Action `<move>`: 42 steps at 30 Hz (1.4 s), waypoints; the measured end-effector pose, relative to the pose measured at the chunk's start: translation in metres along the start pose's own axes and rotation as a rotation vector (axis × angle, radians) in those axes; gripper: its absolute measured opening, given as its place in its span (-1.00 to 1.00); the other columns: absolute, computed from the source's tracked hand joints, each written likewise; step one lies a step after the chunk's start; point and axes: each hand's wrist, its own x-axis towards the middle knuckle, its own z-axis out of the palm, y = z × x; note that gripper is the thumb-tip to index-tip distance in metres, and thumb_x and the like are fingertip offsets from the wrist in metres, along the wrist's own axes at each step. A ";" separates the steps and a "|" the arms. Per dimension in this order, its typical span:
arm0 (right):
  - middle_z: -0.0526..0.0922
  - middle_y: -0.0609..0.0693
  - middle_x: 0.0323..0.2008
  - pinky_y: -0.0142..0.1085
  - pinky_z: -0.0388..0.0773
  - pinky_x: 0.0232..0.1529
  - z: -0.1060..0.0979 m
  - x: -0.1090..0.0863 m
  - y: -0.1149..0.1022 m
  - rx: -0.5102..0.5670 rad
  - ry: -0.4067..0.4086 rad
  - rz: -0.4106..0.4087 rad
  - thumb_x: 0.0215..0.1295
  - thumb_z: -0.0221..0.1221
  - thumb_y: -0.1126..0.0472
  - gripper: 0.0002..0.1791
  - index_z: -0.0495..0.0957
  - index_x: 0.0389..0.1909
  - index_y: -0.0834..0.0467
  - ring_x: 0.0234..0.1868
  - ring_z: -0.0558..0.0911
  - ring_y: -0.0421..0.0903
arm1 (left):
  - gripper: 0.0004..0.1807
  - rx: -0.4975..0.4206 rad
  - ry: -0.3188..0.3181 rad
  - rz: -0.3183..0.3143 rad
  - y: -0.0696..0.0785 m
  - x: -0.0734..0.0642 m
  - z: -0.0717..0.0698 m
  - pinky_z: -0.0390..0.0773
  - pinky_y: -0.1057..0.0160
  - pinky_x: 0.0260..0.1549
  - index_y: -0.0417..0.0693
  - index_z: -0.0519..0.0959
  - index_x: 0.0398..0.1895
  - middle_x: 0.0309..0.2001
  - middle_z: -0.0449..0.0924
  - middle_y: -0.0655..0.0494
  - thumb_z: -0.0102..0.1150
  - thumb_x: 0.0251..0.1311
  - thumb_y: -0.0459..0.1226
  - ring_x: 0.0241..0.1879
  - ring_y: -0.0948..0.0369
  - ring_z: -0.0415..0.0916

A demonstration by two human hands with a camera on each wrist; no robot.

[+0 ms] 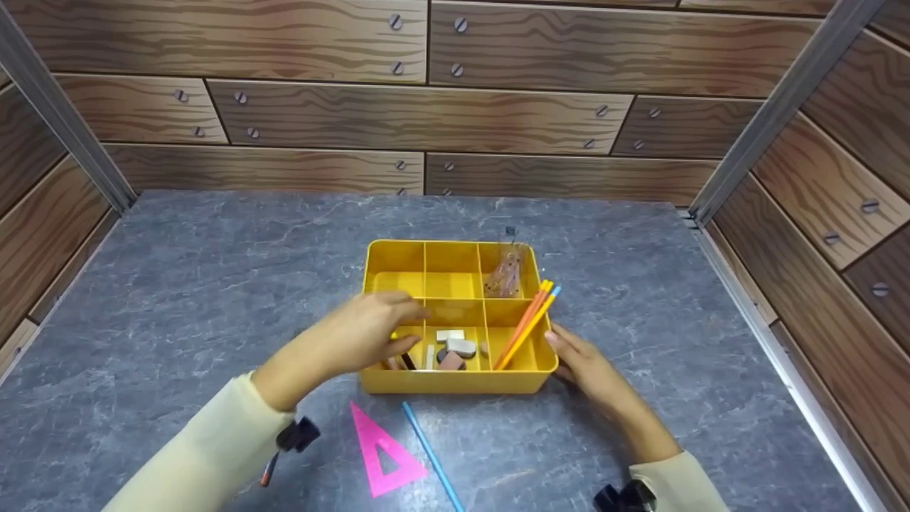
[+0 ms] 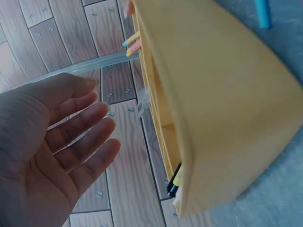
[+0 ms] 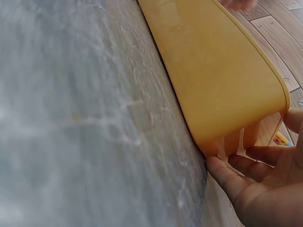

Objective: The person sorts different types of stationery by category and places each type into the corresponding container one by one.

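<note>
A yellow divided box (image 1: pixel 455 382) stands on the table. Over its front left compartment hovers my left hand (image 1: pixel 366 327), its fingers loosely bent; the left wrist view shows nothing in that palm. Below its thumb, a black pen (image 1: pixel 407 361) and other slim items lie in the compartment. My right hand (image 1: pixel 586 363) holds the box's right side, thumb at the rim and fingertips against the outer wall, as the right wrist view shows. White erasers (image 1: pixel 461 347) fill part of the front middle compartment. Orange and yellow pencils (image 1: pixel 527 327) lean out of the front right one.
A clear plastic item (image 1: pixel 506 274) stands in the back right compartment. In front of the box lie a pink set square (image 1: pixel 370 441) and a blue pencil (image 1: pixel 432 455). Another pencil (image 1: pixel 269 471) pokes out beneath the left sleeve. Wood-patterned walls (image 1: pixel 426 114) enclose the table.
</note>
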 end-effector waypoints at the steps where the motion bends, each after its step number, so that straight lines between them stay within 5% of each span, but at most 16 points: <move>1: 0.12 0.34 0.43 -0.07 0.31 0.30 0.000 0.000 0.000 -0.003 0.001 0.002 0.52 -0.03 -0.03 -0.25 0.02 0.47 0.39 0.37 0.28 0.21 | -0.70 -0.001 -0.004 0.008 0.001 -0.005 0.001 0.66 0.24 -0.20 -0.18 0.62 0.01 -0.13 0.65 0.00 0.28 0.24 -0.27 -0.24 0.13 0.63; 8: 0.14 0.32 0.43 -0.10 0.33 0.29 0.000 0.001 0.002 0.005 -0.003 0.016 0.52 -0.03 -0.02 -0.27 0.03 0.48 0.35 0.35 0.31 0.19 | -0.71 -0.012 -0.031 0.055 0.009 -0.034 0.014 0.65 0.32 -0.26 -0.18 0.64 -0.03 -0.18 0.66 0.03 0.31 0.17 -0.32 -0.30 0.17 0.63; 13: 0.16 0.30 0.43 -0.12 0.34 0.28 0.000 0.000 0.001 0.012 0.001 0.016 0.51 -0.02 -0.03 -0.27 0.04 0.48 0.34 0.34 0.33 0.17 | -0.71 0.088 -0.070 0.082 0.016 -0.052 0.021 0.64 0.22 -0.13 -0.09 0.66 -0.08 -0.18 0.65 0.08 0.37 0.14 -0.22 -0.18 0.15 0.59; 18: 0.14 0.30 0.43 -0.14 0.34 0.28 -0.001 -0.001 -0.001 -0.002 -0.007 0.008 0.51 -0.02 -0.04 -0.26 0.03 0.48 0.35 0.35 0.33 0.15 | -0.68 0.170 -0.034 0.136 0.023 -0.064 0.026 0.61 0.21 -0.07 -0.08 0.65 -0.07 -0.17 0.64 0.08 0.40 0.10 -0.21 -0.12 0.14 0.57; 24: 0.14 0.32 0.43 -0.14 0.35 0.27 -0.001 -0.001 0.000 -0.007 -0.005 0.004 0.52 -0.04 -0.03 -0.25 0.00 0.48 0.37 0.34 0.33 0.17 | -0.69 0.153 -0.050 0.159 0.027 -0.076 0.032 0.61 0.24 -0.13 -0.09 0.66 -0.09 -0.21 0.62 0.12 0.41 0.09 -0.20 -0.17 0.18 0.57; 42: 0.13 0.30 0.44 -0.13 0.33 0.29 0.000 0.001 0.000 -0.029 -0.001 0.019 0.51 -0.03 -0.06 -0.24 0.01 0.48 0.35 0.36 0.31 0.16 | -0.83 0.160 -0.242 0.236 0.022 -0.084 0.065 0.57 0.37 -0.36 0.06 0.69 -0.25 -0.34 0.58 0.25 0.41 0.08 -0.18 -0.34 0.32 0.54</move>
